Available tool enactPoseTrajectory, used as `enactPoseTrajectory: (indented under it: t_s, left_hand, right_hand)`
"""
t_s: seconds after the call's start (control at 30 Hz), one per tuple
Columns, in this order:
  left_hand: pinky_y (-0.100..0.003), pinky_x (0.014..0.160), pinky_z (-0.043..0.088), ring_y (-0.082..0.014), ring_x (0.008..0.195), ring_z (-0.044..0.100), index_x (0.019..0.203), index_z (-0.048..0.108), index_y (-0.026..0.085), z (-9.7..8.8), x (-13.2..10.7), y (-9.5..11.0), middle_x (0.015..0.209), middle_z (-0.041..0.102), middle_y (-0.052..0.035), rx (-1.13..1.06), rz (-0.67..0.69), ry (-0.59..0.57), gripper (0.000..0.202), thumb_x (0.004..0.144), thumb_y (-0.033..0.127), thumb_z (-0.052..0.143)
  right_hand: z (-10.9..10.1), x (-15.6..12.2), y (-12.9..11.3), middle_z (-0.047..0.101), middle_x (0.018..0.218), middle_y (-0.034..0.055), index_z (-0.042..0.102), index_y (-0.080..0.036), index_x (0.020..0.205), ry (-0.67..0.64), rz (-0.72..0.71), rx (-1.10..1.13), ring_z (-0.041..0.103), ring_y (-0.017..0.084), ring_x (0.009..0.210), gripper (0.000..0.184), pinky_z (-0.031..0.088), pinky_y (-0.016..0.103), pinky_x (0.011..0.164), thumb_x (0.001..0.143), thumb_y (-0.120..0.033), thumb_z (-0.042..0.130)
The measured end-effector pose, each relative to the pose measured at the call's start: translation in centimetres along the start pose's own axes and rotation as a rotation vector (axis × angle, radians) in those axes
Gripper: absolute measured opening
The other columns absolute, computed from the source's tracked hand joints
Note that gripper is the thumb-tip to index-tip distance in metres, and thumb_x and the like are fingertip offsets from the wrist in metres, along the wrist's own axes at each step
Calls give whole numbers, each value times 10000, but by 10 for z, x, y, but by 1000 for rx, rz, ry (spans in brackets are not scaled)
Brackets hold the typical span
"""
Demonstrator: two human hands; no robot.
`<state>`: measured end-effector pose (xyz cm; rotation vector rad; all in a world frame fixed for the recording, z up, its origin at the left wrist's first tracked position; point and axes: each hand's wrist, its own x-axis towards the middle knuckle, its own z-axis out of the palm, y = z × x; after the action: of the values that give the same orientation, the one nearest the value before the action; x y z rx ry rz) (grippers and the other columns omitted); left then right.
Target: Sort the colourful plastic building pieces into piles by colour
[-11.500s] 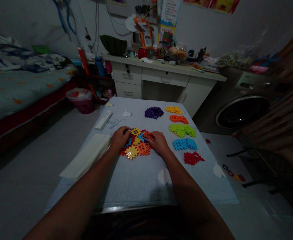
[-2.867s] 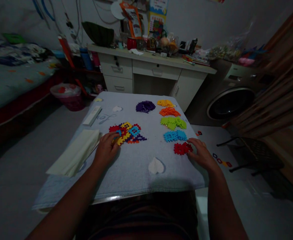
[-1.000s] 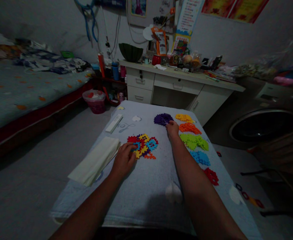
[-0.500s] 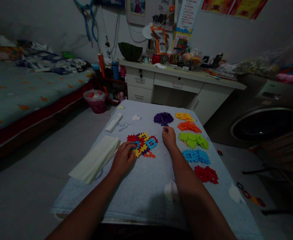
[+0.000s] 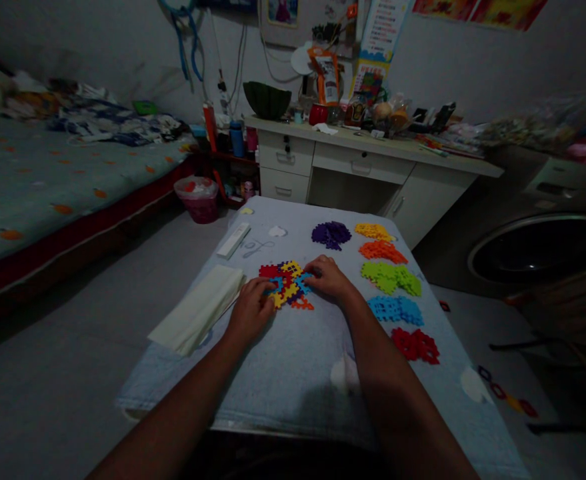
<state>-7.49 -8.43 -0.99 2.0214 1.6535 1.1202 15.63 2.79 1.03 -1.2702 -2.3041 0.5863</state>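
Observation:
A mixed heap of coloured interlocking plastic tiles point(image 5: 287, 283) lies in the middle of a small table covered with a pale blue cloth point(image 5: 293, 380). My left hand point(image 5: 249, 308) rests with curled fingers on the heap's left edge. Its right edge is touched by my right hand point(image 5: 329, 276), fingers bent over the tiles. Sorted piles lie to the right: purple point(image 5: 331, 234), yellow point(image 5: 374, 231), orange point(image 5: 381, 251), green point(image 5: 391, 277), blue point(image 5: 395, 309) and red point(image 5: 415, 345).
A folded pale cloth point(image 5: 197, 317) and a white stick-shaped object point(image 5: 233, 240) lie on the table's left side. A bed point(image 5: 47, 180) stands to the left, a cluttered desk point(image 5: 367, 150) behind, a washing machine point(image 5: 537, 247) to the right. Small pieces lie on the floor point(image 5: 503, 397).
My right hand has drawn back from the purple pile and come down on the right edge of the mixed heap. My left hand has stayed at the heap's left edge.

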Motion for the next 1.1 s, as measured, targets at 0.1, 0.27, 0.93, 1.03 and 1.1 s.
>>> enactPoseTrajectory:
  t_s: [0.1, 0.27, 0.93, 1.03, 1.1]
  left_hand:
    - [-454, 994, 454, -255, 1124, 553, 1041, 624, 203, 0, 1, 0, 1182, 592, -91, -1, 1, 4, 254, 827, 205, 487]
    - [-460, 1005, 448, -260, 1130, 556, 1041, 632, 195, -1, 3, 0, 1180, 595, -99, -13, -6, 2, 258, 827, 216, 490]
    - [-460, 1024, 445, -267, 1153, 561, 1011, 651, 200, -3, 5, -1, 1198, 589, -99, -16, -36, -8, 247, 825, 239, 494]
    - [-462, 1024, 448, -268, 1147, 566, 1014, 656, 193, -3, 6, -2, 1200, 590, -102, -13, -22, -6, 259, 816, 242, 495]
    - [-459, 1015, 455, -265, 1137, 569, 1012, 658, 194, -2, 6, -3, 1202, 591, -99, -15, -24, -8, 259, 818, 248, 495]
  right_hand:
    - [-1, 0, -4, 578, 940, 33, 727, -199, 945, -30, 7, -71, 479, 190, 958, 189, 358, 338, 912, 756, -206, 721]
    - [-5, 2, -3, 584, 876, 17, 675, -169, 841, -36, -14, -66, 489, 163, 867, 138, 369, 300, 846, 713, -119, 685]
    - [-95, -22, 12, 594, 751, -16, 629, -184, 837, 59, 189, 436, 535, 138, 700, 177, 390, 248, 634, 682, -270, 642]
    - [-119, -42, 18, 573, 741, -21, 628, -188, 865, 80, 235, 413, 516, 132, 674, 197, 384, 247, 619, 694, -286, 636]
    - [-132, -58, 26, 555, 727, -28, 638, -188, 878, 64, 262, 358, 490, 123, 651, 209, 375, 244, 607, 688, -274, 638]
